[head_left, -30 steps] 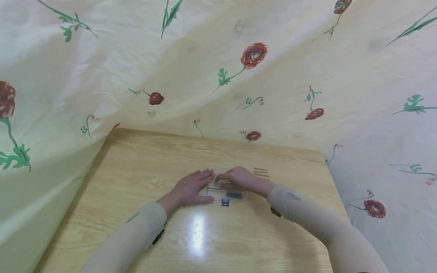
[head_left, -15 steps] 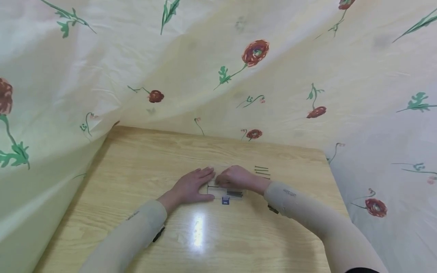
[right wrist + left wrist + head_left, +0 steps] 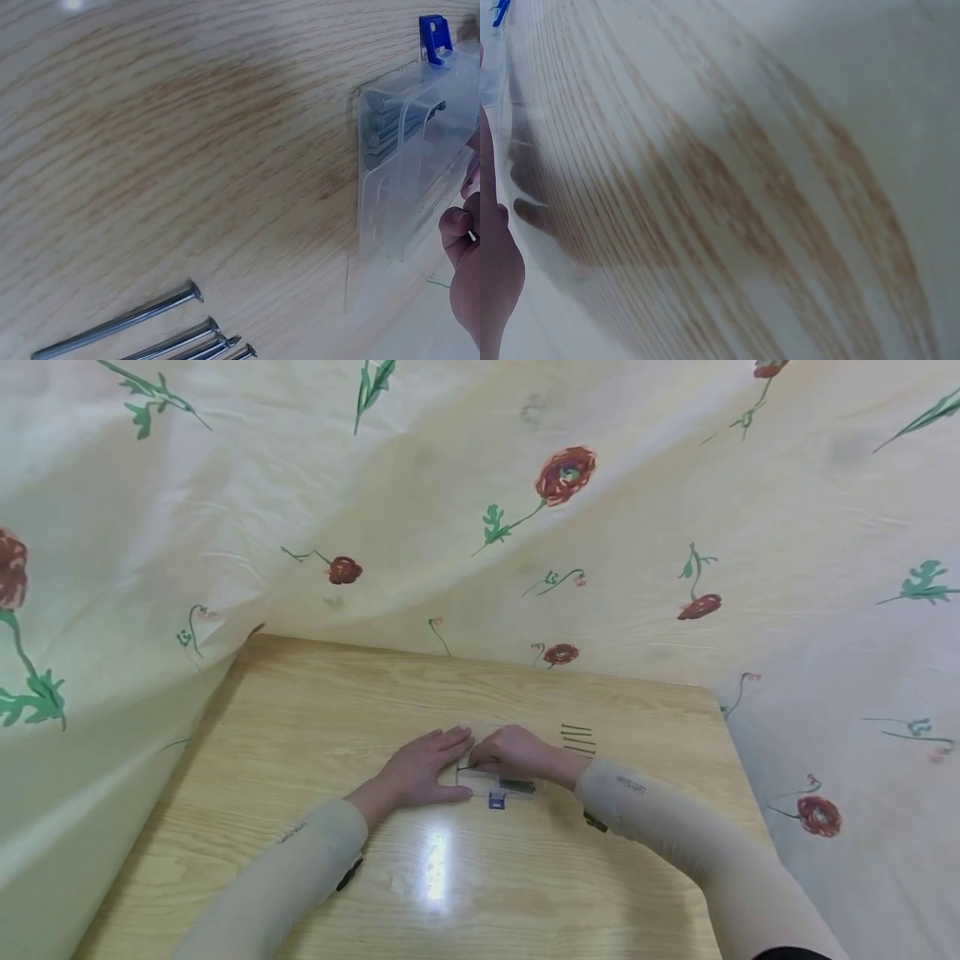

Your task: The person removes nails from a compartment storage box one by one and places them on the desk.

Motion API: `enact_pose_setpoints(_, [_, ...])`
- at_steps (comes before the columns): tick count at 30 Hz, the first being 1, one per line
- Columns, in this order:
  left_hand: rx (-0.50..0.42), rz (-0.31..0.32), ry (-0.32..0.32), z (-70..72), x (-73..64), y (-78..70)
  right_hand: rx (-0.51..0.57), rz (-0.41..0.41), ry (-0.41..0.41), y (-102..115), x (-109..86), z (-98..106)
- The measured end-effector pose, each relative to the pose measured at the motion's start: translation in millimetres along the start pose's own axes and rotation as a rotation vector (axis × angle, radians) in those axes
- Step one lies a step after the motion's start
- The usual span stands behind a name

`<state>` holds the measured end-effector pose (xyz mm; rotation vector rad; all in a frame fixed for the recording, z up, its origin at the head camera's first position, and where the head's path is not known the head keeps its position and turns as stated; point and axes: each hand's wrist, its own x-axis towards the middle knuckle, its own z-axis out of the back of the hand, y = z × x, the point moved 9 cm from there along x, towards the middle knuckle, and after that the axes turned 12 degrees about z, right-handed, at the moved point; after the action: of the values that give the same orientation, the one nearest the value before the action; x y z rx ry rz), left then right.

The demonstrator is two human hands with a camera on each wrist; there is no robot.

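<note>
A clear plastic compartment box [image 3: 477, 784] with a blue latch [image 3: 497, 801] lies on the wooden table. My left hand [image 3: 422, 768] rests at the box's left side, fingers extended and thumb spread toward its near corner. Over the box's middle, my right hand [image 3: 517, 752] has its fingers curled down, pinching a dark, thin nail [image 3: 467, 769]. The fingers cover part of that nail. In the right wrist view, several nails [image 3: 386, 135] lie together in one end compartment, and the curled fingers [image 3: 456, 229] show at the right edge.
Several loose nails [image 3: 577, 740] lie in a row on the table [image 3: 360, 693] to the right of the box. A floral cloth [image 3: 420, 485] hangs behind the table and along its sides.
My right hand has shifted slightly left and its fingers have curled tighter over the nail in the box. The left hand stays in place.
</note>
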<state>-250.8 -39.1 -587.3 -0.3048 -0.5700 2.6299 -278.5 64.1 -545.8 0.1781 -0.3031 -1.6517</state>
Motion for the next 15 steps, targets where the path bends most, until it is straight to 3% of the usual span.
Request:
enact_pose_setpoints(6, [-0.005,-0.011,-0.013,1.0,1.6,-2.0,0.021,-0.054,0.001,-6.6,-4.8,-0.9])
enact_pose_setpoints(15, [0.011,0.005,-0.005,0.4,3.6,-1.6,0.128,-0.250,-0.097,-20.6,-33.2,18.0])
